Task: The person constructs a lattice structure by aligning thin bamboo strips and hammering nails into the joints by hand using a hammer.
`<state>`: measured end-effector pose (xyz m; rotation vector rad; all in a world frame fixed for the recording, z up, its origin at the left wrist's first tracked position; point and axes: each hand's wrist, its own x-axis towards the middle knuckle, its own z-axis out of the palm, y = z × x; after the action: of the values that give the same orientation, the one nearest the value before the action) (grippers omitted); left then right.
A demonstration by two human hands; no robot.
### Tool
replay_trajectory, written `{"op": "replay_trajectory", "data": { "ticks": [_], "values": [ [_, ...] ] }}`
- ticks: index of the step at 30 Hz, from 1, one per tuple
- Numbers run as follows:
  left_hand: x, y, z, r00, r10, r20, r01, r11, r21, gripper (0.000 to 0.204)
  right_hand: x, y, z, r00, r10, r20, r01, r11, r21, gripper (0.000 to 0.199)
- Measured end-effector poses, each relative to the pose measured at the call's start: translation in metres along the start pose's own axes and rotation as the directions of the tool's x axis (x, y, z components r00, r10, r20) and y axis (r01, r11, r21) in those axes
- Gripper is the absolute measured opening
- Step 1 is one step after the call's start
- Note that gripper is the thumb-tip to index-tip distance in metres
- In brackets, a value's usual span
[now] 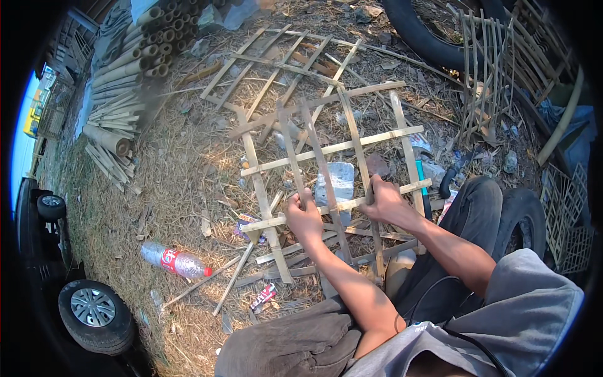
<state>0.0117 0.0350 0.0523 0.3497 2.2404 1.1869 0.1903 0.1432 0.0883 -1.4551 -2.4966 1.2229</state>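
Observation:
A lattice of crossed bamboo slats [333, 149] is held in front of me over the ground. My left hand [304, 217] is closed around its near cross slat, close to an upright slat. Further right, my right hand [384, 201] grips the same lattice where that cross slat meets another upright one. Behind the lattice a pale flat stone [338, 180] shows through the gaps. Beside the lattice's right edge lies a tool with a teal handle [423, 188], partly hidden. More loose slats [298, 270] lie beneath the near side.
A second bamboo lattice [276, 65] lies beyond. Bamboo poles [151, 53] are stacked at the far left. A plastic bottle [176, 259] with a red cap lies left of me. Tyres [433, 41] and upright slatted frames [483, 69] stand right. A car wheel [94, 312] is lower left.

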Motion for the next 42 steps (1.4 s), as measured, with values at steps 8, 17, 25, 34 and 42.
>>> {"op": "replay_trajectory", "data": {
  "ticks": [8,17,25,34,42],
  "values": [
    [0.002,0.013,0.009,0.984,0.159,-0.082,-0.151,0.984,0.096,0.034,-0.003,-0.014,-0.015,0.975,0.211,0.062,-0.216,0.974,0.075,0.071],
    [-0.002,0.012,0.027,0.986,0.144,0.085,-0.155,0.979,0.136,0.043,0.004,0.024,0.001,0.967,0.246,0.071,-0.251,0.965,0.070,0.087],
    [0.010,-0.004,0.041,0.958,0.269,0.095,-0.282,0.947,0.154,0.046,-0.006,-0.008,0.002,0.916,-0.031,-0.401,-0.014,0.994,-0.107,0.091],
    [0.001,-0.002,0.054,0.964,0.065,0.257,-0.152,0.929,0.337,0.061,-0.008,0.018,0.048,0.990,0.032,0.141,0.008,0.962,-0.274,0.084],
    [0.011,-0.034,0.056,0.951,0.163,0.264,-0.209,0.965,0.160,0.060,0.005,0.013,0.040,0.969,0.102,0.226,-0.027,0.949,-0.315,0.078]
  ]
}}
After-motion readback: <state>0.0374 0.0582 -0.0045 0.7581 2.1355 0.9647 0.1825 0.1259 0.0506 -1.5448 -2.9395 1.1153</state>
